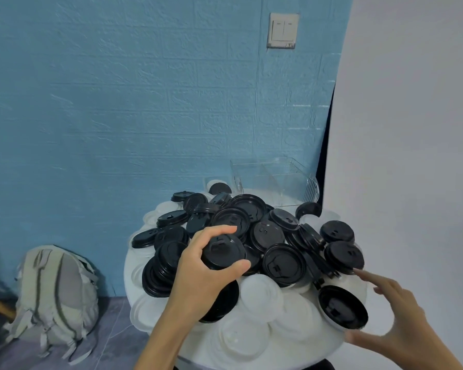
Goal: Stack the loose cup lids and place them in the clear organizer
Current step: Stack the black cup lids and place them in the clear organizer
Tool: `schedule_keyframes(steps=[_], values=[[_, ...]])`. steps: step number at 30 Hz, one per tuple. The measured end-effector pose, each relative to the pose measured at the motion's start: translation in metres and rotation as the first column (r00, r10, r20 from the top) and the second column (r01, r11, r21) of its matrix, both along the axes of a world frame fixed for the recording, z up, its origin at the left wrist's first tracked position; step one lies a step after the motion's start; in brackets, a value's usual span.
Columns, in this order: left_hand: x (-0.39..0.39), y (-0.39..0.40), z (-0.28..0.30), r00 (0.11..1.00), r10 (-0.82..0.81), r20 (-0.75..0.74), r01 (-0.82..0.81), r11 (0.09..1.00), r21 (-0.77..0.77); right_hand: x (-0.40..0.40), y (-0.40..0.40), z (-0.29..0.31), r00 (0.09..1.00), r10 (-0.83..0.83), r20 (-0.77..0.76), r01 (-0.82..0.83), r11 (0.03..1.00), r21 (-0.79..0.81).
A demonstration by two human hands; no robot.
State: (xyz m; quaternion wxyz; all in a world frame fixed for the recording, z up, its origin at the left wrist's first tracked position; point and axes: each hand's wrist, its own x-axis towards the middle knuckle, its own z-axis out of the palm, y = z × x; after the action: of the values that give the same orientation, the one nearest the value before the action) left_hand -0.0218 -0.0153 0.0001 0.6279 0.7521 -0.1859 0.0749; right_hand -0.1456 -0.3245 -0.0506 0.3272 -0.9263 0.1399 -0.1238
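Observation:
A round white table [187, 351] carries a heap of loose cup lids: black lids [284, 263] piled across the middle and back, white lids [259, 292] along the front and left edge. My left hand [198, 273] grips a black lid [222, 252] near the heap's centre, thumb and fingers curled round its rim. My right hand [393, 321] hovers open at the right edge, fingers spread around a black lid [342, 307] lying upside down; contact is unclear. The clear organizer [275, 180] stands at the back of the table against the wall, with dividers visible.
A grey backpack [54, 297] sits on the tiled floor left of the table, against the blue brick-pattern wall. A white wall rises close on the right. A light switch [282, 30] is mounted high on the blue wall.

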Motion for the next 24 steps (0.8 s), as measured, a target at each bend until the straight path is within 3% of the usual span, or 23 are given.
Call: schedule_keyframes(steps=[3,11,16,24], values=[[0.000,-0.002,0.001,1.000,0.000,0.005,0.001,1.000,-0.007,0.002,0.005,-0.009,0.999,-0.046,-0.023,0.045,0.998,-0.045],[-0.001,-0.003,-0.002,1.000,-0.007,0.009,0.007,1.000,-0.007,0.011,0.011,-0.019,0.997,-0.063,0.051,0.060,0.996,0.065],[0.000,-0.002,-0.001,1.000,0.003,0.004,-0.003,1.000,-0.007,0.014,0.006,-0.021,0.999,-0.051,0.017,0.049,0.997,0.062],[0.001,-0.004,-0.006,1.000,-0.002,0.005,0.002,1.000,-0.001,0.010,-0.004,-0.033,0.981,0.025,0.194,-0.029,0.999,0.019]])
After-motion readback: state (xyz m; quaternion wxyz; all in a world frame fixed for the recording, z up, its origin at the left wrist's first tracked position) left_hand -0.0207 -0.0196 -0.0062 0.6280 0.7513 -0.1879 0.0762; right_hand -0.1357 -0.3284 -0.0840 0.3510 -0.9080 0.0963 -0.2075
